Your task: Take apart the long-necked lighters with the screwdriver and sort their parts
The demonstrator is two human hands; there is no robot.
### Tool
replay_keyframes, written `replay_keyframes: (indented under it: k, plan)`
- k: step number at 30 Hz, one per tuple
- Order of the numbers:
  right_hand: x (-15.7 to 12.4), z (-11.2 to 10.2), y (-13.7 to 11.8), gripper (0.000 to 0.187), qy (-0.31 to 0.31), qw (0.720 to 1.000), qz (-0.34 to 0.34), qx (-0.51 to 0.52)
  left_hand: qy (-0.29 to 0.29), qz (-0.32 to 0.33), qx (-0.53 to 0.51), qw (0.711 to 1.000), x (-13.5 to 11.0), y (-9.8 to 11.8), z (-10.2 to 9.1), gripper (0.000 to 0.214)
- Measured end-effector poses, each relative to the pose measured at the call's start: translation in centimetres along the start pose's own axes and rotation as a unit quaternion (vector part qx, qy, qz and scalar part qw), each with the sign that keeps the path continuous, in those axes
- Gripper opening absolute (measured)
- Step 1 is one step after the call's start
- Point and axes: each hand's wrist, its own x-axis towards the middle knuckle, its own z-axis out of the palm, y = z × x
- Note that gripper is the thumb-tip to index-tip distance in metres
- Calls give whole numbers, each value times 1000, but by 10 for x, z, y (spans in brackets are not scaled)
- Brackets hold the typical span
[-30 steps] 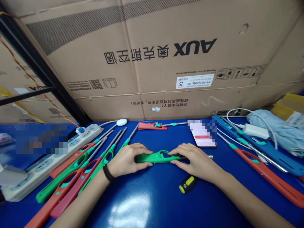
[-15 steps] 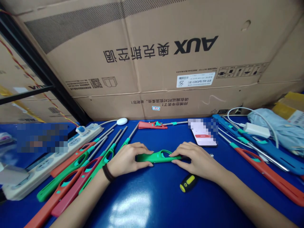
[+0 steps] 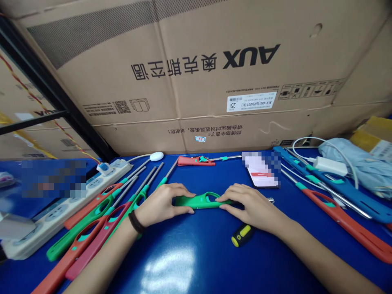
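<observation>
My left hand (image 3: 162, 204) and my right hand (image 3: 249, 208) both grip a green plastic utility lighter handle (image 3: 199, 200) lying level above the blue table. Its finger loop shows between my hands. A small metal tip (image 3: 270, 200) sticks out past my right hand, and the stretch joining it to the handle is hidden by my fingers. A black-and-yellow screwdriver handle (image 3: 241, 235) lies just below my right hand, apart from it. A black band circles my left wrist.
Several red and green lighters (image 3: 88, 228) lie left, beside a white power strip (image 3: 58, 212). Blue and red lighters (image 3: 346, 208) lie right. A pixelated phone (image 3: 261, 173), a red lighter (image 3: 196, 161), a white charger (image 3: 329, 166) and a large cardboard box (image 3: 183, 81) stand behind.
Both hands keep their hold on the green lighter handle, which has barely moved. The whole scene has shifted slightly upward in view.
</observation>
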Motion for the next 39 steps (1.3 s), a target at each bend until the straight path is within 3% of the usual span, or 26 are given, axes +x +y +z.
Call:
replay_keyframes:
  k: [18,25,39]
  plan:
    - [0,5,0,20,39,999,-13,20,-1,-6,23,1000,-2,2,-5,32]
    - [0,5,0,21,24,999,13,20,-10,-17,60,998,-5,1,-6,34]
    - [-4,-8,4,34,-16,998,57,17,-15,-25,31,999,-2,-4,-7,35]
